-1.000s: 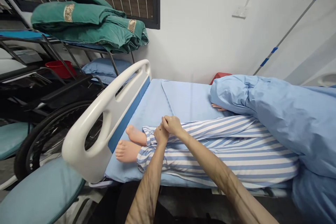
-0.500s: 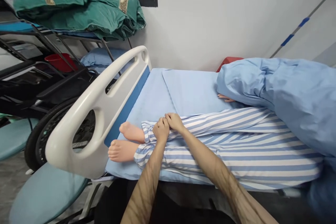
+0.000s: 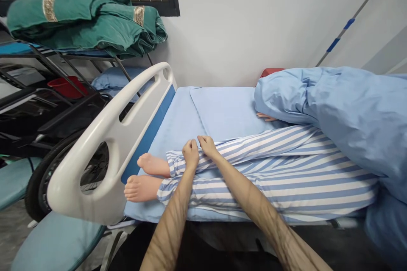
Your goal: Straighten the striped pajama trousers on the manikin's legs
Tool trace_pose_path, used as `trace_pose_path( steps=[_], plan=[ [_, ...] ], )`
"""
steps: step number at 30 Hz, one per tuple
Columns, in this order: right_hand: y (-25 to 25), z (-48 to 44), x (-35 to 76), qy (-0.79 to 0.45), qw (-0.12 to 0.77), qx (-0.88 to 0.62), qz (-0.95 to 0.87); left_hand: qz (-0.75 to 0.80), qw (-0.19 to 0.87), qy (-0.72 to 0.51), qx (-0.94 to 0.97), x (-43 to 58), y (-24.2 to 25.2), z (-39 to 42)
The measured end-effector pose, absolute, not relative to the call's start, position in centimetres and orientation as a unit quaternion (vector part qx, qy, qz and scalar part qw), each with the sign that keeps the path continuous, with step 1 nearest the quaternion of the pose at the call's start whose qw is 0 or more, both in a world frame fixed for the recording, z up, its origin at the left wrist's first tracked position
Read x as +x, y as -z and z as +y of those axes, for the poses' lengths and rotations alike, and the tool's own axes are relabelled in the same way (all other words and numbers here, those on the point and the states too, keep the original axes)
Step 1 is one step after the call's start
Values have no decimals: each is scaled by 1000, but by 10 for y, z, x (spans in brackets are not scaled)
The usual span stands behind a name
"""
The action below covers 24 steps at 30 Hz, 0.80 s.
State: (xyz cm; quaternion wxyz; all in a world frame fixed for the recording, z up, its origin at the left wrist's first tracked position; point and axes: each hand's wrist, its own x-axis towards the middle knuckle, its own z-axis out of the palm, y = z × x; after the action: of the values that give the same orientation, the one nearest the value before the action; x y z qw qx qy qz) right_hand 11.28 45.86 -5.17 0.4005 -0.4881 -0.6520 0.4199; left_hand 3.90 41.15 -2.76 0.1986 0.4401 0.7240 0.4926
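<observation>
A manikin's far leg in blue-and-white striped trousers (image 3: pixel 254 144) lies under my two hands. My left hand (image 3: pixel 191 151) is a closed fist above the lower part of that leg, near the ankle. Just right of it, my right hand (image 3: pixel 207 145) is also curled into a fist, at the leg's far side. A small gap separates the fists, and I see no cloth pulled up in either. Bare plastic-looking feet (image 3: pixel 144 188) stick out of the cuffs toward the footboard. Whether the fists press on the leg I cannot tell.
The white footboard (image 3: pixel 104 127) closes the bed's left end. A bunched blue quilt (image 3: pixel 343 106) covers the manikin's upper part, with fingertips (image 3: pixel 266 117) showing below it. A wheelchair wheel (image 3: pixel 41 182), a round stool seat (image 3: pixel 60 237) and folded green bedding (image 3: pixel 89 21) are at left.
My fists were touching and now stand slightly apart, the left one more upright. The camera has shifted, so the scene sits further left.
</observation>
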Motion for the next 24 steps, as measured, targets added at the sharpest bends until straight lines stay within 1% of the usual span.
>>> trace_pose_path(
  steps=[2,4,7,12,15,17,21,24],
  plan=[
    [54,458,111,-408,408,-500,-646,780,158,-391,462,44,39,409],
    [56,458,109,-384,407,-515,-650,807,138,-315,480,47,46,406],
    [56,458,108,-350,395,-526,-667,816,128,-267,497,47,48,405],
    [49,455,106,-324,355,-554,-680,819,130,-257,497,43,42,405],
    [32,453,111,-320,338,-554,-690,815,130,-263,500,41,40,405],
    [12,452,117,-314,354,-526,-706,809,132,-269,506,40,41,406],
    [-28,450,135,-321,428,-460,-709,808,132,-276,504,40,44,408],
    [-27,451,149,-326,450,-457,-695,815,124,-274,496,40,46,409]
  ],
)
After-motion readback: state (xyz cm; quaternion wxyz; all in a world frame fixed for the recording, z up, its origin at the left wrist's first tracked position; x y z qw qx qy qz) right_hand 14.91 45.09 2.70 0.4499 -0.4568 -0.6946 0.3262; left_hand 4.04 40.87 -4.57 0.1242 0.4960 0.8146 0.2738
